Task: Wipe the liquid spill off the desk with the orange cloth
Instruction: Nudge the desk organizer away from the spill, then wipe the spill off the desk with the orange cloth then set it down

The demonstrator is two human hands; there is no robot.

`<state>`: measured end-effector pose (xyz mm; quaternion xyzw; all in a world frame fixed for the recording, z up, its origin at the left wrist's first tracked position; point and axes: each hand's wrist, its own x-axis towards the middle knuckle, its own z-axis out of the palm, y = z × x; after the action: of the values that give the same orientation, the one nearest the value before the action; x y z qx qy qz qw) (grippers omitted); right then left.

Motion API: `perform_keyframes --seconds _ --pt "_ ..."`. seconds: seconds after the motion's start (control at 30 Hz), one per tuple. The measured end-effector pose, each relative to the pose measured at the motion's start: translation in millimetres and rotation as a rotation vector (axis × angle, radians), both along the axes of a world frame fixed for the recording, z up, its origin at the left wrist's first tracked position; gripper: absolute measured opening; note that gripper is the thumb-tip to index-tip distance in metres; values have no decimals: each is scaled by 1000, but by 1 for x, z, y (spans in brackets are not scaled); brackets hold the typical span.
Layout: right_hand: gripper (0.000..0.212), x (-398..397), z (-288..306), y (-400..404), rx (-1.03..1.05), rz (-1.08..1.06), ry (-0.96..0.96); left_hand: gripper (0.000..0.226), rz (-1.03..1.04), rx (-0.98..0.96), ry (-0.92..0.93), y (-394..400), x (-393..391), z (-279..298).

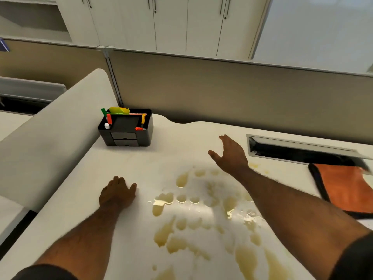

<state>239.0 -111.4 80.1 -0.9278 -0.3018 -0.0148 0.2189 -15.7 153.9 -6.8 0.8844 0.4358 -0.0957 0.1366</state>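
A yellowish liquid spill (201, 215) spreads in several puddles and drops over the middle of the white desk (141, 164). The orange cloth (345, 188), edged in black, lies flat at the desk's right side, its far corner under the cable tray's lid. My right hand (230, 156) hovers beyond the spill with fingers spread, holding nothing, well left of the cloth. My left hand (117, 193) rests palm down on the desk just left of the spill, fingers curled loosely, with nothing in it.
A black desk organiser (126, 130) with coloured pens and notes stands at the back left. An open cable tray (302, 150) is set into the desk at the back right. A beige partition (222, 87) runs behind; a white side panel (50, 134) borders the left.
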Motion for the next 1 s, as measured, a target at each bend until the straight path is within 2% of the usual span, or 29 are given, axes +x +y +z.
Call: perform_keyframes --seconds 0.17,0.27,0.33,0.63,0.77,0.93,1.0 --pt "66 21 12 -77 42 -161 -23 57 -217 83 -126 -62 57 25" --pt "60 32 19 -120 118 -259 -49 60 -365 88 -180 -103 100 37" --pt "64 41 18 -151 127 -324 -47 61 -458 89 -217 -132 127 43" --pt "70 75 -6 -271 114 -568 62 68 -737 -50 -333 -269 235 61" --pt "71 88 -13 -312 87 -675 108 59 -777 -189 -392 -325 275 64" --pt "48 111 -33 -368 45 -755 185 27 -747 -504 -324 -401 318 67" --pt "44 121 -39 -384 27 -785 226 27 -681 -646 -314 -426 331 68"
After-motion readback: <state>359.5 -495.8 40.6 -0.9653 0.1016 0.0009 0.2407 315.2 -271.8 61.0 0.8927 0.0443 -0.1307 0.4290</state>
